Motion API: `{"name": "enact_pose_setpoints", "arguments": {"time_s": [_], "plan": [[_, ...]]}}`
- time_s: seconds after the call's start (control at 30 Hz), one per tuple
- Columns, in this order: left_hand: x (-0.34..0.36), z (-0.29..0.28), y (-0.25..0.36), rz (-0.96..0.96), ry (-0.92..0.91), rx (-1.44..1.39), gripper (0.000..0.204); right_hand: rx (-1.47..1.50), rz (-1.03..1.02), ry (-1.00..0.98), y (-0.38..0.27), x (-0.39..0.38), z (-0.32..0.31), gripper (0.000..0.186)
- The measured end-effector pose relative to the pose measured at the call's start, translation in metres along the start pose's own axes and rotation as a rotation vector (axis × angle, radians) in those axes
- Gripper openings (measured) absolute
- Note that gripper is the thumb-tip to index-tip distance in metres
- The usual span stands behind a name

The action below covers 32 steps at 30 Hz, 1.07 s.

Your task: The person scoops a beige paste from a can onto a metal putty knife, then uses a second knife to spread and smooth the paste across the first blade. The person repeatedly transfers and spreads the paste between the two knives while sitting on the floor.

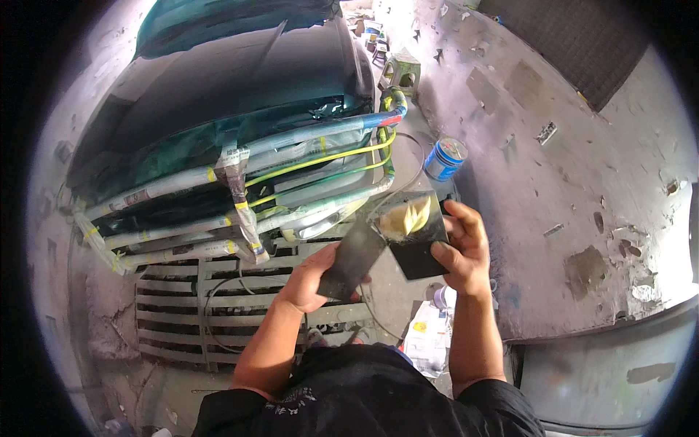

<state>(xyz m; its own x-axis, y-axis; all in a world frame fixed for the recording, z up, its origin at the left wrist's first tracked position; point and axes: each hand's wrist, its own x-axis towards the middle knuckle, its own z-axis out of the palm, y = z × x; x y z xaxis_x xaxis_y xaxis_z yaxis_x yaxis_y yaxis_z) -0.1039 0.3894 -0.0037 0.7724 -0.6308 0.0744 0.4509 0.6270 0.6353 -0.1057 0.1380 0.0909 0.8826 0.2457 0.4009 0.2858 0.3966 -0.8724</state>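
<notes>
My left hand point(309, 280) is closed on a dark, flat putty scraper point(351, 264), its far end close to the putty. A black rectangular plate point(416, 259) is gripped in my right hand point(466, 251), thumb on top and fingers round its right edge. On that plate lies a lump of pale yellow putty point(406, 220), peaked on its right side. Both tools are held in front of my body, over the floor. Ahead and to the left is a tubular bumper guard point(175, 183), wrapped in newspaper and yellow tape.
Behind the guard stands a dark vehicle hood point(218, 80). A blue tin point(445, 159) rests on the floor beyond my right hand. A slatted grate point(175, 320) lies at lower left, a white bag point(428, 339) near my right forearm. A patchy wall point(568, 182) rises on the right.
</notes>
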Motion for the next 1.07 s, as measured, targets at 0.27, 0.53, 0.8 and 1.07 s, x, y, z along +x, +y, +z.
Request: {"name": "enact_pose_setpoints", "arguments": {"time_s": [0.27, 0.53, 0.8, 1.07], "plan": [[-0.015, 0.003, -0.011, -0.08, -0.29, -0.5, 0.062, -0.527, -0.048, -0.438, 0.002, 0.007, 0.019, 0.051], [-0.002, 0.023, -0.014, 0.136, 0.007, -0.243, 0.063, -1.004, 0.047, 0.01, 0.017, -0.005, 0.0, 0.055], [0.018, 0.016, -0.042, 0.485, 0.217, 0.016, 0.05, -1.097, -0.04, -0.144, 0.036, -0.016, 0.049, 0.048], [0.026, 0.004, -0.052, 0.594, 0.272, 0.375, 0.06, -1.071, 0.052, -0.214, 0.032, 0.001, 0.041, 0.059]]}}
